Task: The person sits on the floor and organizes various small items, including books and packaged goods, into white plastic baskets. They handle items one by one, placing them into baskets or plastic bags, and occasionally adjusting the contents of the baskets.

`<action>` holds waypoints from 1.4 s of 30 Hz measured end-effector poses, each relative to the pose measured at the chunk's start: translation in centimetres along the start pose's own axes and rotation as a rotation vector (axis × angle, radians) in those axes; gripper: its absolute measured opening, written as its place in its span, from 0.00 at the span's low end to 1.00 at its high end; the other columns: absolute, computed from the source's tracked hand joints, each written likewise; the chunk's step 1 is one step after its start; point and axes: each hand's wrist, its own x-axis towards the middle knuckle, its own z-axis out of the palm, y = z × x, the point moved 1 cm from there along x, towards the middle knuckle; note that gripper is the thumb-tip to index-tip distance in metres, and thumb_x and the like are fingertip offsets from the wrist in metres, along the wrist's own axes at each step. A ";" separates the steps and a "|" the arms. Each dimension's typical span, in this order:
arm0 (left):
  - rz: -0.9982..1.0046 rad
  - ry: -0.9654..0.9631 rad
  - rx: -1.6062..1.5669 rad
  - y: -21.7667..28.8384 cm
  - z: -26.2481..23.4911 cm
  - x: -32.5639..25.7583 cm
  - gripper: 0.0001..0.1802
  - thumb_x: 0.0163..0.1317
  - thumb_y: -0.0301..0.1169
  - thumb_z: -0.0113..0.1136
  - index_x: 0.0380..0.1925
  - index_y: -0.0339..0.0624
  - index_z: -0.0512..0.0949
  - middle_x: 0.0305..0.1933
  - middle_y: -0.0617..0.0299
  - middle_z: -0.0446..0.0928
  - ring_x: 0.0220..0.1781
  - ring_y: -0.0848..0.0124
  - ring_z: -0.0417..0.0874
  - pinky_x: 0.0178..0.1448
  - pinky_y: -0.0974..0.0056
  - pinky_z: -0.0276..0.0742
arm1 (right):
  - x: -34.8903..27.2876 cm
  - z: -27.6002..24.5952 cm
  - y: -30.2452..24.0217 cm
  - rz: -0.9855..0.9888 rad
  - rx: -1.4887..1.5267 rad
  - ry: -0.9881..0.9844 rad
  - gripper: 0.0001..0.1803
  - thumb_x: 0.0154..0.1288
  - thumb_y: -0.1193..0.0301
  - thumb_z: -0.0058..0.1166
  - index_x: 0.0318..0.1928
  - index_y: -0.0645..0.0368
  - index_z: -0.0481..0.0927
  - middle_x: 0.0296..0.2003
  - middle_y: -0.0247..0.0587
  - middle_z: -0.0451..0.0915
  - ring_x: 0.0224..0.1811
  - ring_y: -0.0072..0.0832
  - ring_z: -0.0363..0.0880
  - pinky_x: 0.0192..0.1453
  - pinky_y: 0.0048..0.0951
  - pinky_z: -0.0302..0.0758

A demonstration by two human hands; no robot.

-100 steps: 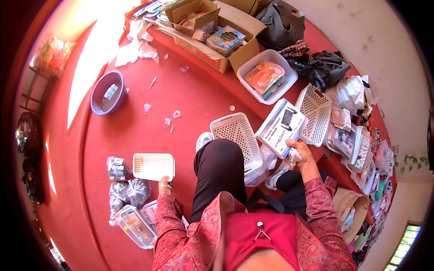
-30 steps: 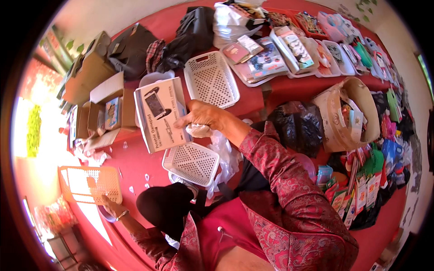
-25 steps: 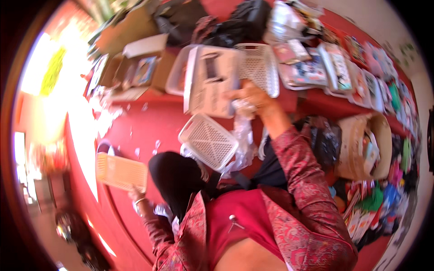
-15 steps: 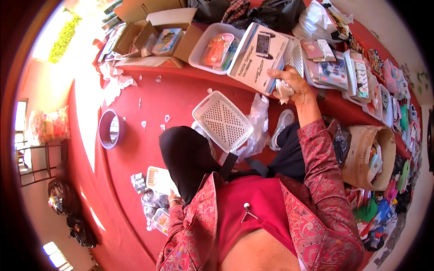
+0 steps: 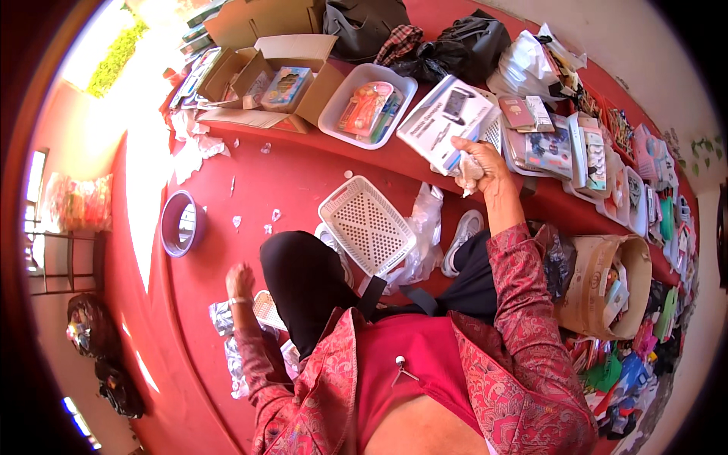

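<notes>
My right hand (image 5: 486, 168) grips the lower right corner of a white game controller box (image 5: 440, 125) with a dark handheld device pictured on it. A crumpled whitish cloth or tissue (image 5: 469, 174) is bunched in the same hand, against the box. The box is tilted over the red ledge, in front of a white perforated tray (image 5: 493, 135). My left hand (image 5: 240, 281) is raised beside my knee, fingers curled in and nothing showing in them. Below it, partly behind my knee and arm, is a small white basket (image 5: 268, 309). An empty white perforated basket (image 5: 368, 227) lies between my feet.
Along the ledge stand an open cardboard box (image 5: 318, 91), a white tub with colourful packages (image 5: 402, 83) and stacked notebooks (image 5: 547, 144). A purple basin (image 5: 171, 235) sits on the red floor (image 5: 205, 296). Clear plastic bags (image 5: 425, 227) lie by my feet; a carton (image 5: 599, 262) stands right.
My left hand has lifted from the small white basket and moved up and left. The controller box has tilted and shifted slightly right, still in my right hand with the cloth.
</notes>
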 end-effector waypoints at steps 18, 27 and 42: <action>0.694 -1.246 1.121 13.1 37.2 -10.5 0.17 0.58 0.35 0.54 0.46 0.42 0.72 0.38 0.51 0.77 0.40 0.59 0.79 0.47 0.61 0.73 | 2.1 -0.6 -1.5 -0.171 0.145 0.199 0.16 0.47 0.64 0.64 0.22 0.58 0.70 0.11 0.35 0.67 0.05 0.26 0.63 0.05 0.29 0.61; 0.765 -1.193 1.355 15.3 38.5 -7.3 0.24 0.57 0.48 0.48 0.34 0.35 0.77 0.34 0.43 0.77 0.38 0.48 0.78 0.44 0.52 0.72 | 2.2 1.6 0.7 0.095 -0.050 -0.049 0.16 0.48 0.68 0.62 0.30 0.68 0.74 0.18 0.45 0.75 0.09 0.29 0.70 0.07 0.30 0.65; -0.125 -0.953 -0.153 15.7 37.0 -9.2 0.23 0.49 0.24 0.62 0.46 0.37 0.67 0.40 0.57 0.75 0.39 0.67 0.79 0.41 0.64 0.78 | 0.5 2.9 5.6 0.130 -0.468 -0.208 0.31 0.45 0.59 0.64 0.42 0.74 0.73 0.33 0.46 0.78 0.31 0.25 0.76 0.34 0.24 0.72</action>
